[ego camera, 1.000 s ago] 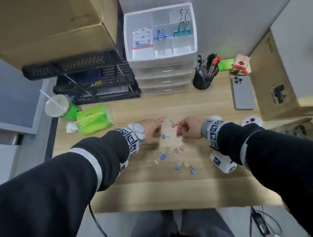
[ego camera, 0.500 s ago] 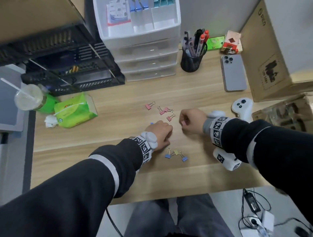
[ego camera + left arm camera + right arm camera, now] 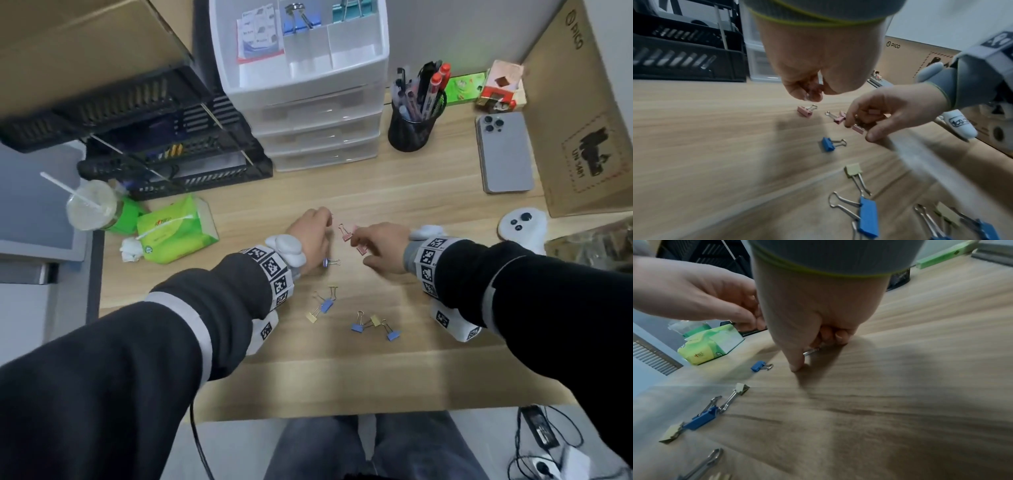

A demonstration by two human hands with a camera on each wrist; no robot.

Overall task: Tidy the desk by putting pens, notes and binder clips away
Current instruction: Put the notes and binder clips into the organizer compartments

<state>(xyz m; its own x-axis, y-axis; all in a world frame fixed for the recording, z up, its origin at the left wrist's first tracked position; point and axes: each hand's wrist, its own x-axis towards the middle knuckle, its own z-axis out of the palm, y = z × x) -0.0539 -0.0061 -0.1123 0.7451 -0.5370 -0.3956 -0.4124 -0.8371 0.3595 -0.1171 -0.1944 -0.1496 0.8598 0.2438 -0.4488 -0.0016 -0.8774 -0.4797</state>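
both hands mid-frame over the bench [image 3: 394, 192]. left hand [image 3: 310, 236] fingers curled, pinching a pink clip [image 3: 813, 91]. right hand [image 3: 385, 245] pinching pink clips [image 3: 858, 129]; blue clip [image 3: 330, 262] lies btwn the wrists.

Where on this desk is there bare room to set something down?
Bare wood lies between the white plastic drawer unit and the two hands, left hand and right hand, and along the desk's near edge. It is crowded mid-desk, where small pink, blue and yellow binder clips lie scattered.
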